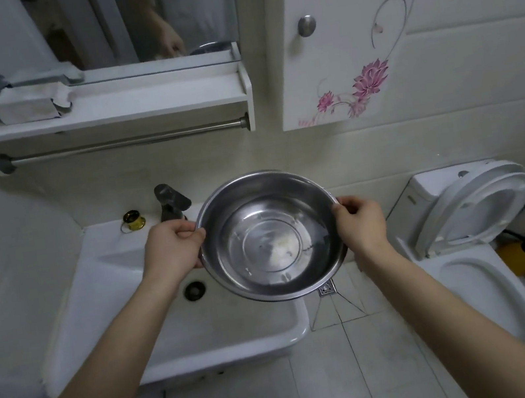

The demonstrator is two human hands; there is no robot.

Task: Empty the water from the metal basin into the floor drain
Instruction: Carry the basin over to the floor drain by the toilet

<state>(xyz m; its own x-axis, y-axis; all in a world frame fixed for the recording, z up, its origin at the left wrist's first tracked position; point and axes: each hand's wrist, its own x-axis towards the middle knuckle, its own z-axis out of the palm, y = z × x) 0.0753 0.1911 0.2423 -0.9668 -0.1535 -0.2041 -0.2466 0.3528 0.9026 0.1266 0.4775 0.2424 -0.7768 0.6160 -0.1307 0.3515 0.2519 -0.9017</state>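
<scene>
A round metal basin (270,235) hangs in the air in front of me, roughly level, between the washbasin and the toilet. My left hand (171,245) grips its left rim and my right hand (360,220) grips its right rim. Shallow clear water seems to lie in its bottom. The square metal floor drain (327,289) shows on the tiled floor just under the basin's near right edge, partly hidden by it.
A white washbasin (180,337) with a dark faucet (171,202) stands at the left. A toilet (481,270) with its lid raised stands at the right. A shelf with a towel bar (123,142) and a wall cabinet (333,48) hang above. Tiled floor (353,374) lies below.
</scene>
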